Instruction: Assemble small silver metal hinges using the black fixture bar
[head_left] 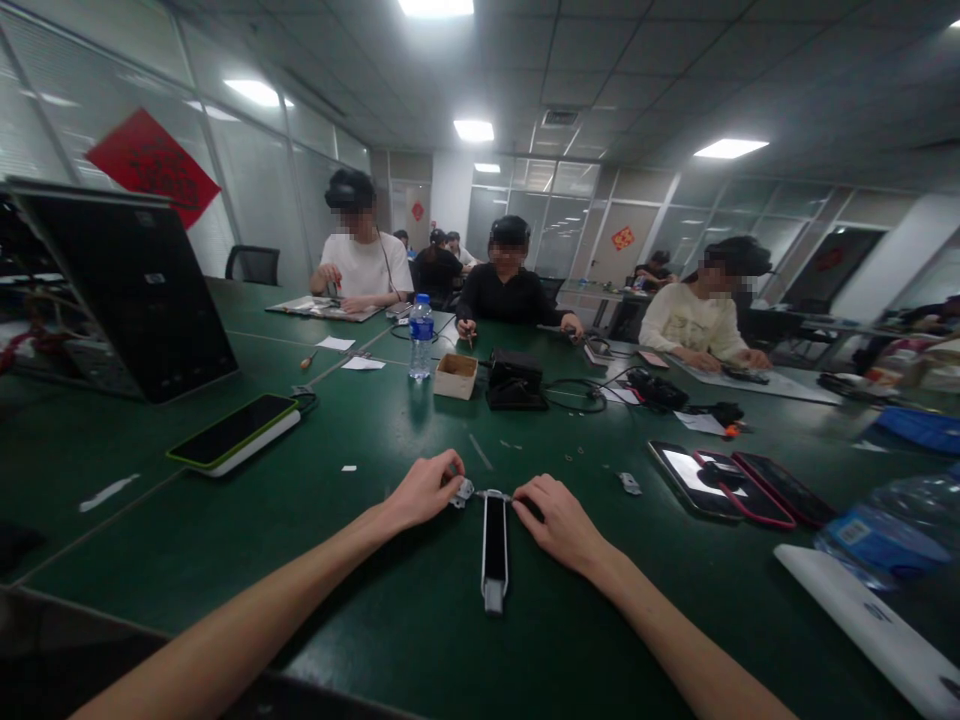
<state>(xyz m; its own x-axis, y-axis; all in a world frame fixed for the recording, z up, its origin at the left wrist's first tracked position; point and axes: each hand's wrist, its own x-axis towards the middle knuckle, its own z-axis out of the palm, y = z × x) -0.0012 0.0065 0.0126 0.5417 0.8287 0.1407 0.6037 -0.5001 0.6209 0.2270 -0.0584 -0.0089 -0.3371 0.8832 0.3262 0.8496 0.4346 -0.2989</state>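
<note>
A narrow black device with a silver frame (494, 548) lies lengthwise on the green table (390, 620) straight in front of me. My left hand (424, 489) is curled at the device's far left corner, its fingers pinched on a small grey metal part (463, 491). My right hand (559, 520) rests with bent fingers at the far right corner, touching the device's top end; whether it holds anything is hidden. A small silver piece (628, 483) lies loose to the right.
A phone on a white pack (232, 432) lies left, a leaning black monitor (131, 290) behind it. Three phones (739, 482) lie right, near a water bottle (892, 530) and white bar (862, 620). Ahead: bottle (421, 338), cardboard box (456, 376), black box (515, 380), cables. Three people sit opposite.
</note>
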